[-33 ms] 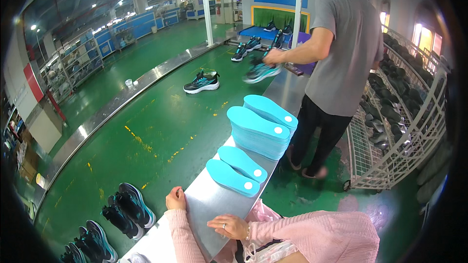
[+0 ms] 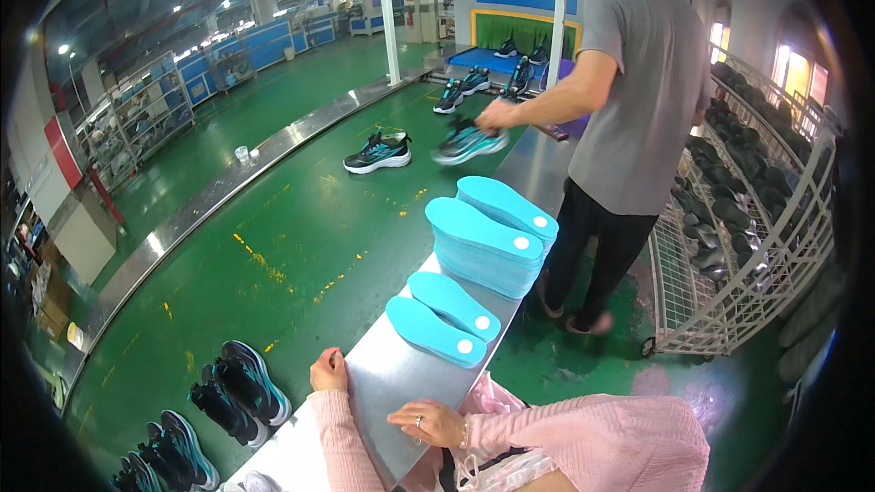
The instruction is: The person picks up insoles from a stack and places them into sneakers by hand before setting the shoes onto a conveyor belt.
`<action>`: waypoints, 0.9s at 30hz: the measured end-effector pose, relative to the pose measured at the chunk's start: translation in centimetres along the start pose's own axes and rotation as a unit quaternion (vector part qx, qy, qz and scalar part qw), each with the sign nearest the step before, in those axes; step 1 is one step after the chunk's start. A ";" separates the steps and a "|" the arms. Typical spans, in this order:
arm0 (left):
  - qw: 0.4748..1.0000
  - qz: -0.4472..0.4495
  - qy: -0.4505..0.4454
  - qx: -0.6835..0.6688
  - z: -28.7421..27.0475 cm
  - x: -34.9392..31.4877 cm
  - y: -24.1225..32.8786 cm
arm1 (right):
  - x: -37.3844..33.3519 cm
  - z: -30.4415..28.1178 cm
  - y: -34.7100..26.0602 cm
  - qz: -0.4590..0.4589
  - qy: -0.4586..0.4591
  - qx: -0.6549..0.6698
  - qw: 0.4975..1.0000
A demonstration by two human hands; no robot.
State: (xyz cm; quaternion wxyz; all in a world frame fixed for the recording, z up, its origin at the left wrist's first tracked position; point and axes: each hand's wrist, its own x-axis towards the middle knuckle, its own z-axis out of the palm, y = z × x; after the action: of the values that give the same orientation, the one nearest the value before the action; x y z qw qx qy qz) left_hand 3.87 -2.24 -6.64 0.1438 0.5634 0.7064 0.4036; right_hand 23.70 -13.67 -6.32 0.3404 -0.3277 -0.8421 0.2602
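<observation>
Head view shows my left hand (image 2: 329, 371) loosely curled at the left edge of the bench (image 2: 394, 384); I see nothing in it, but I cannot tell if it is fully closed. My right hand (image 2: 436, 423) lies palm down on the bench, fingers extended, gripping nothing. Just beyond, the insole pair (image 2: 421, 323) lies flat, nearer than the tall stack (image 2: 483, 255). I judge that good handling means lifting each insole by its rim, without bending, and keeping left with right. Farther, a co-worker's hand (image 2: 499, 115) grips a shoe (image 2: 468, 143).
</observation>
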 end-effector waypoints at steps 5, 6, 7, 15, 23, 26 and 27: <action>1.000 -0.011 -0.018 0.016 0.1 0.0 1.1 | 4.8 -6.8 -1.9 0.006 -0.052 0.161 0.986; 1.000 -0.011 -0.021 0.018 0.2 0.0 1.0 | 7.0 -10.0 -2.5 -0.039 -0.038 0.116 0.992; 0.999 -0.015 -0.021 0.023 0.1 -0.1 1.2 | 8.9 -12.6 -1.3 -0.100 -0.057 0.025 0.993; 0.999 -0.039 -0.019 0.022 -0.2 -0.2 1.7 | 27.5 -25.8 10.5 0.164 -0.070 -0.314 0.933; 0.996 -0.080 -0.012 0.025 -0.6 -0.3 1.6 | 34.0 -25.0 16.3 0.291 -0.317 -0.550 0.716; 0.995 -0.097 -0.021 0.019 -1.0 -0.2 1.8 | 34.7 -23.9 18.2 0.343 -0.229 -0.499 0.762; 0.995 -0.091 -0.026 0.024 -0.9 -0.2 2.0 | 35.1 -23.4 20.6 0.321 -0.211 -0.514 0.767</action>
State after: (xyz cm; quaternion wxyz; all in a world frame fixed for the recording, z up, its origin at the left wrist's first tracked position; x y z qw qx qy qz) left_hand 4.69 -2.67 -4.64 0.1842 0.5102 0.7605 0.3569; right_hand 29.41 30.32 9.03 -0.1684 -0.6417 -0.7462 -0.0549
